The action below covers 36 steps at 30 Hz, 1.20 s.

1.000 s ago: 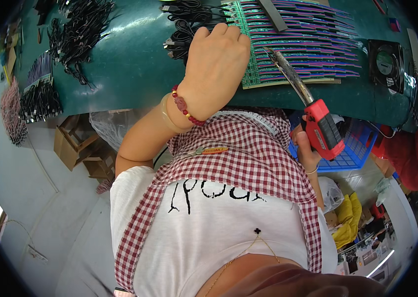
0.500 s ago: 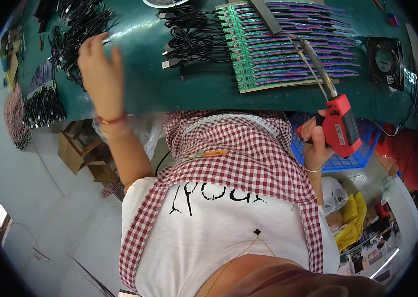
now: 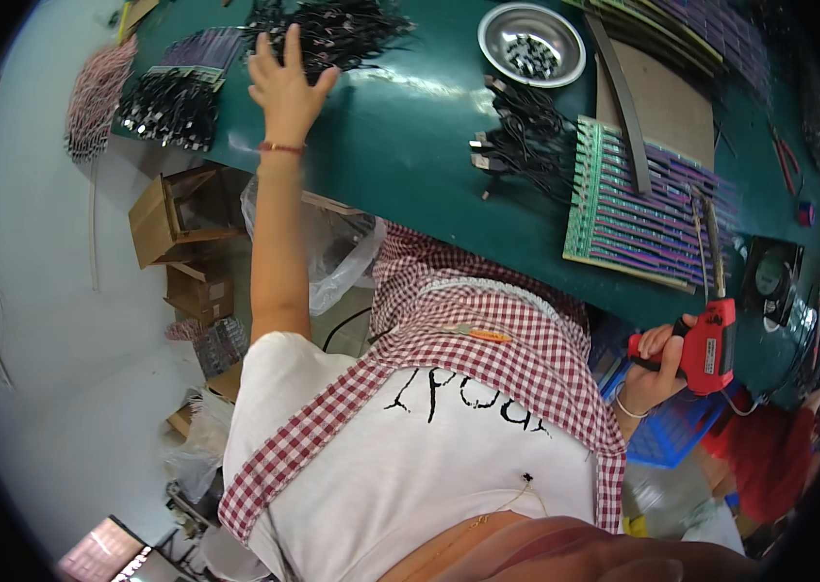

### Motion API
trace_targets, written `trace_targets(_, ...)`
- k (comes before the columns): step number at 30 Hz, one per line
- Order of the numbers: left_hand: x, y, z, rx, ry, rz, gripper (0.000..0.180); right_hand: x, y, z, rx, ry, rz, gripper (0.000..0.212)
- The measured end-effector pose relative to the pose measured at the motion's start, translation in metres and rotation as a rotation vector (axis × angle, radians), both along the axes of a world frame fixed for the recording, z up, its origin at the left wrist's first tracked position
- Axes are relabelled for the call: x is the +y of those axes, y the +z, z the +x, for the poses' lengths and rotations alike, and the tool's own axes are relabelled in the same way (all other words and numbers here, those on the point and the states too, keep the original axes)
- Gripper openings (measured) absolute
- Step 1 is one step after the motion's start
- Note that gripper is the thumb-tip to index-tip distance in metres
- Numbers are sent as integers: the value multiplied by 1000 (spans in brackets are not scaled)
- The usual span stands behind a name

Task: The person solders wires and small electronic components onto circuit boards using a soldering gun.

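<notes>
My left hand (image 3: 288,89) is spread out over the near edge of a pile of black cables (image 3: 337,37) at the back left; whether the fingertips touch it I cannot tell. In my right hand (image 3: 657,367) is a red and black soldering gun (image 3: 711,344), its tip pointing away from me over the near right part of a green circuit board panel (image 3: 582,189). Purple and blue wires (image 3: 657,218) run rightward from that panel, and a grey metal bar (image 3: 623,102) lies across it. Black USB cables (image 3: 526,145) lie against the panel's left side.
A steel bowl (image 3: 495,60) with small parts stands at the back. Bundled black-ended wires (image 3: 169,109) and pinkish wires (image 3: 99,97) lie at the table's left edge. A black fan (image 3: 769,276) and red pliers (image 3: 787,160) are at right. A person's red sleeve (image 3: 759,456) shows at lower right.
The view has swung left, so the panel and bowl appear farther right. My left hand has reached farther out, to the black cable pile, fingers spread. My right hand still holds the soldering gun.
</notes>
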State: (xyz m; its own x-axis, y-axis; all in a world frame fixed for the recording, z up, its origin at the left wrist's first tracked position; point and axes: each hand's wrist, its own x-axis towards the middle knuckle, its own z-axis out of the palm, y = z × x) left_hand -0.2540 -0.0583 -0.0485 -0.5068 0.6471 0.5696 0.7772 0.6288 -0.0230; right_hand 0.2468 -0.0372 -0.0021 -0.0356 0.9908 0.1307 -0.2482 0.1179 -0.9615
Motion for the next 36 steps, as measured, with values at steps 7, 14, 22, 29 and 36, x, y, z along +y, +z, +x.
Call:
trace_targets(7, 18, -18, 75, -421, -297, -99, 63, 0, 9, -6, 24, 50, -1, 27)
trace_targets(14, -60, 7, 9, -57, -174, -63, 53, -14, 5, -11, 37, -47, -31, 29)
trace_targets(22, -86, -9, 33, -703, -256, 72, 26, -20, 15, -16, 68, -28, -34, 28)
trace_targets(29, -55, 21, 64, -664, -573, -110, 32, -15, 3, -14, 95, -41, -18, 28)
trace_targets(36, -46, 7, 109, -379, -870, -156, 25, -12, 7, -13, 113, -8, -47, 26)
